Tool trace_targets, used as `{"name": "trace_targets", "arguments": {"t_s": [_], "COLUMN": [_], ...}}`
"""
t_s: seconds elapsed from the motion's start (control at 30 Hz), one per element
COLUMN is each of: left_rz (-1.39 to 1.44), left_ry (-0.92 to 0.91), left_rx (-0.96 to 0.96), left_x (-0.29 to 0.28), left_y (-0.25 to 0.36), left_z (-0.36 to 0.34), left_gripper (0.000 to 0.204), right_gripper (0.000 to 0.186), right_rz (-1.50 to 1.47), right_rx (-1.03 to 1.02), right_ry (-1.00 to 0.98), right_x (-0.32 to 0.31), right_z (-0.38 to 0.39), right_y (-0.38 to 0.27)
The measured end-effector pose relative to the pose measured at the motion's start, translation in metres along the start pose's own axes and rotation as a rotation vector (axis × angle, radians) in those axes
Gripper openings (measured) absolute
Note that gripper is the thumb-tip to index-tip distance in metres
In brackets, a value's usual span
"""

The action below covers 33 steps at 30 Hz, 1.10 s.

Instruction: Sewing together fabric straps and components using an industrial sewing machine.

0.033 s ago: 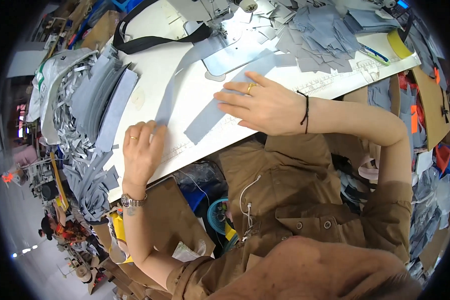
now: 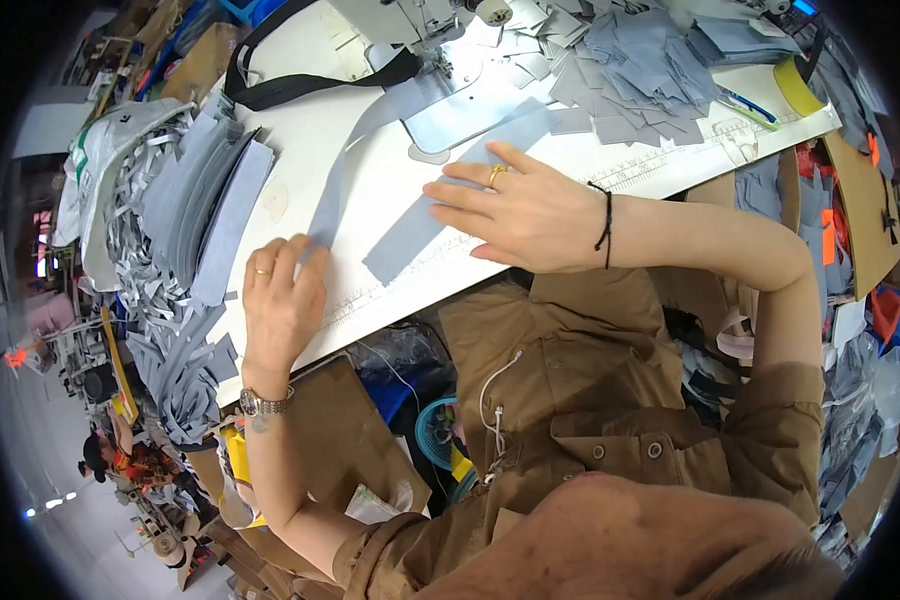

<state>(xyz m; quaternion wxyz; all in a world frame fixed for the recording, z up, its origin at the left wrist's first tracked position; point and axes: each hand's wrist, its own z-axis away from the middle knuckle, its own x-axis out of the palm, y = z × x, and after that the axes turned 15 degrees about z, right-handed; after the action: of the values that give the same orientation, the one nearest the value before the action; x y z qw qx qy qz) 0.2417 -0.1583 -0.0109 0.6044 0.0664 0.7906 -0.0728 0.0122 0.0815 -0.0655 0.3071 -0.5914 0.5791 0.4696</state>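
My right hand (image 2: 530,207) lies flat, fingers stretched, on a wide grey fabric strip (image 2: 405,244) that slants across the white tabletop. Its far end (image 2: 530,120) reaches over the sewing machine's metal bed plate. At the table's front left, my left hand (image 2: 284,300) has its fingers bent over the near end of a narrower grey strip (image 2: 332,190); the fingertips are partly hidden. From there that strip curves up to the sewing machine (image 2: 432,50), beside the needle area. A black strap (image 2: 310,88) lies left of the machine, its end touching the narrow strip.
Stacked grey fabric pieces (image 2: 195,200) and a heap of offcuts (image 2: 165,390) crowd the left edge. Loose grey pieces (image 2: 635,75) pile up at the back right, near a blue-green cutter (image 2: 750,108) and a yellow tape roll (image 2: 798,88). Printed rulers (image 2: 630,172) run along the front edge.
My right hand and the wide strip beneath it have shifted slightly left. My left hand has moved a little up and left.
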Motion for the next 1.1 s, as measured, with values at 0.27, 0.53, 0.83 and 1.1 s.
{"name": "trace_targets", "arguments": {"t_s": [0.27, 0.53, 0.83, 1.1], "left_rz": [0.319, 0.354, 0.661, 0.496], "left_ry": [0.22, 0.181, 0.237, 0.241], "left_rx": [-0.405, -0.234, -0.179, -0.069], "left_x": [0.005, 0.061, 0.058, 0.057], "left_y": [0.006, 0.02, 0.025, 0.025], "left_z": [-0.05, -0.093, -0.094, -0.129], "left_gripper": [0.019, 0.027, 0.024, 0.019], "right_gripper": [0.067, 0.067, 0.063, 0.05], "right_rz": [-0.069, -0.062, -0.126, -0.054], "right_rx": [0.099, 0.091, 0.064, 0.049], "right_ry": [-0.069, -0.052, -0.029, 0.043], "right_x": [0.002, -0.007, -0.003, -0.016], "right_z": [-0.023, -0.004, 0.002, 0.018], "right_y": [-0.022, -0.013, -0.011, 0.007]}}
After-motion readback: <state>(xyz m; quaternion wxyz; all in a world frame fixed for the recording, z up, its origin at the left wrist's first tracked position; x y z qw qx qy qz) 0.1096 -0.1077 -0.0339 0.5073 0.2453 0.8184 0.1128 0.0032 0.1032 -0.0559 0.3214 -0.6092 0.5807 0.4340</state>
